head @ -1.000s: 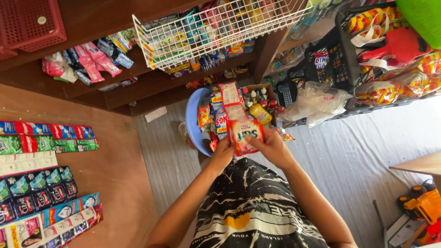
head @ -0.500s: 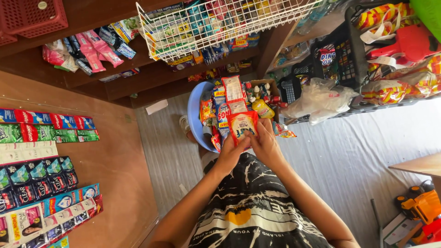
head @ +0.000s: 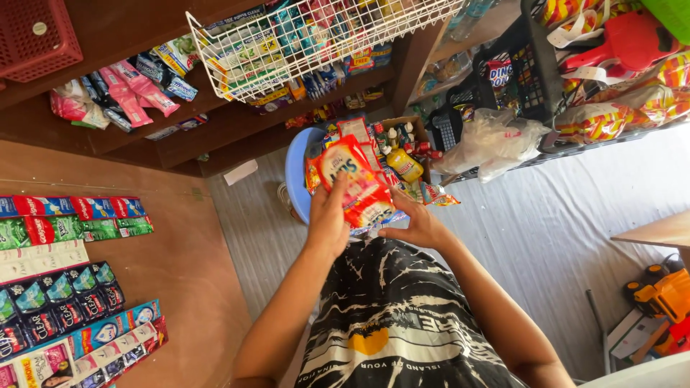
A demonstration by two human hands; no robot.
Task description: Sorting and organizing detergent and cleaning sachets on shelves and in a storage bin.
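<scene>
Both of my hands hold a stack of red and white snack packets [head: 357, 185] in front of my chest. My left hand [head: 328, 219] grips the stack along its left side, fingers curled up around the top packet. My right hand [head: 417, 224] supports the lower right corner from underneath. The packets are tilted, the top one facing me. Just beyond them stands a blue plastic tub [head: 296, 172] filled with more packets and small goods.
A cardboard box with small bottles [head: 404, 159] sits beside the tub. Above hang a white wire basket [head: 302, 36] of goods and a black crate [head: 517, 79] of snacks. Sachet strips [head: 65, 287] line the wooden wall at left. An orange toy truck [head: 665, 294] stands at right.
The packets have been raised and tilted toward me. My left hand has moved up the stack's left side, and my right hand has dropped to its lower corner.
</scene>
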